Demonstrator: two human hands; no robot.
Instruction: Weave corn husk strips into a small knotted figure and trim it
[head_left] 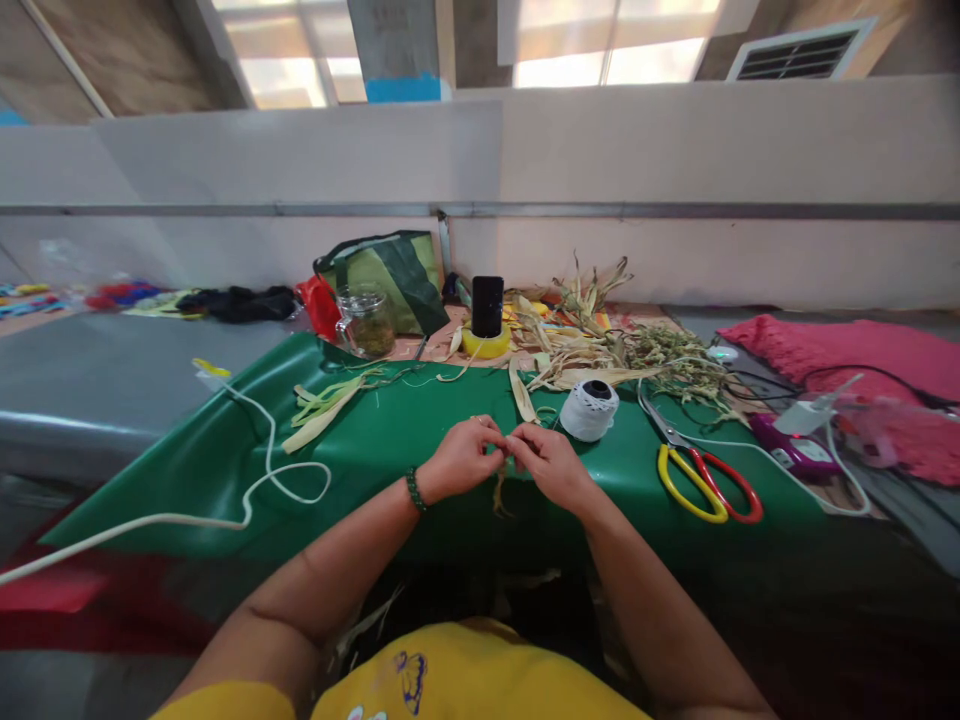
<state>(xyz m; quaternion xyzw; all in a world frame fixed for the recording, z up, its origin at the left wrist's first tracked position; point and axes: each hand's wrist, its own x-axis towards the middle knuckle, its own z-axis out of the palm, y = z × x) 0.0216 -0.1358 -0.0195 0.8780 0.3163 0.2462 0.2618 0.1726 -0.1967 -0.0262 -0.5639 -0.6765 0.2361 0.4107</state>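
Observation:
My left hand point(463, 460) and my right hand point(551, 466) meet over the front edge of the green mat, fingertips pinched together. A thin tan strip of dried corn husk point(501, 495) hangs down between them; its upper end is hidden by the fingers. Just beyond my right hand stands a cone of white thread point(590, 411). A pale husk piece point(520, 392) lies behind the hands. Farther right rest scissors point(694, 470) with one yellow and one red handle, blades pointing away. To the left lie green and cream husk leaves point(326, 408).
The green mat point(397, 425) covers the table. Behind it are a glass jug point(366, 322), a phone point(487, 307) propped on a yellow tape roll point(486, 342), and heaped dry husks point(574, 352). A white cable point(251, 490) loops at left; a purple power strip point(795, 447) sits right.

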